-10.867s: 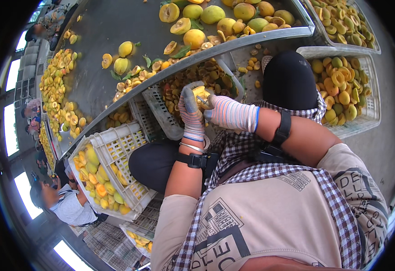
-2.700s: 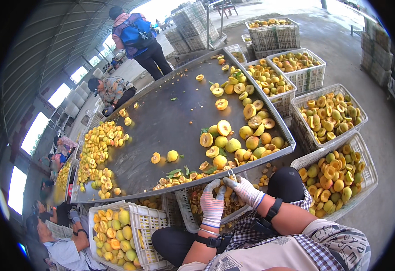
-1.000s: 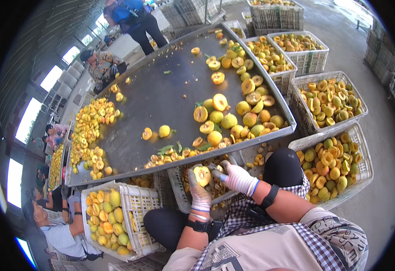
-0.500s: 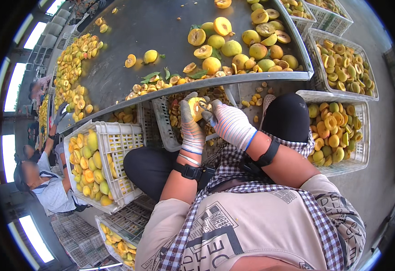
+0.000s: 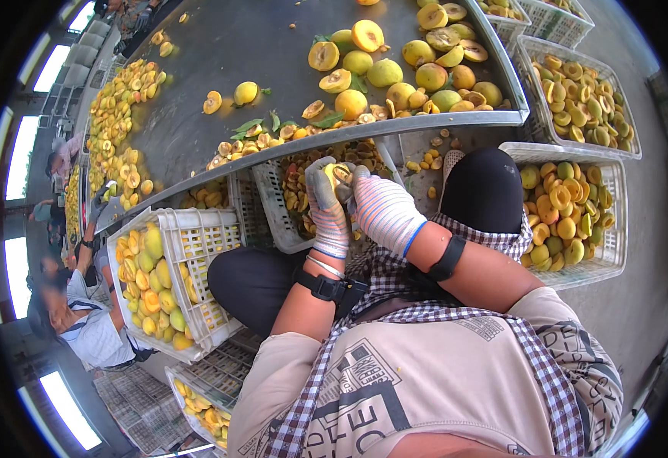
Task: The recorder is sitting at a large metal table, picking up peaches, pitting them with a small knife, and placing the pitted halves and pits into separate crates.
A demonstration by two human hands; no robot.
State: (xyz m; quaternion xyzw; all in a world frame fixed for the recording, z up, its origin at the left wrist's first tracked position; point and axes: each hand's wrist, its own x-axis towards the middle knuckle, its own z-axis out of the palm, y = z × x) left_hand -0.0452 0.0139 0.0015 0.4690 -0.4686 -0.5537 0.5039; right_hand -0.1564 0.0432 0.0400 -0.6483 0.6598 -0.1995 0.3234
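My left hand point(image 5: 326, 210), in a striped glove with grey fingertips, is closed around a yellow stone fruit half point(image 5: 332, 172), apricot-like, with its cut face toward my right hand. My right hand point(image 5: 389, 204), gloved the same way, is closed with its fingertips against the fruit. It grips a small dark loop-shaped tool, now mostly hidden by the fingers and fruit. Both hands are just below the near edge of the metal table point(image 5: 189, 99), over a crate point(image 5: 277, 202) holding cut pieces and scraps.
Halved and whole fruit point(image 5: 384, 73) and leaves lie on the table. Crates of halves stand at my right point(image 5: 616, 229), far right point(image 5: 632, 141) and left point(image 5: 196, 229). My knees are on either side of the crate below. A co-worker point(image 5: 93, 320) reaches toward the table at far left.
My right hand has closed in on the fruit half, and its fingers now cover most of the loop tool. The fruit has turned slightly. The view has shifted a little.
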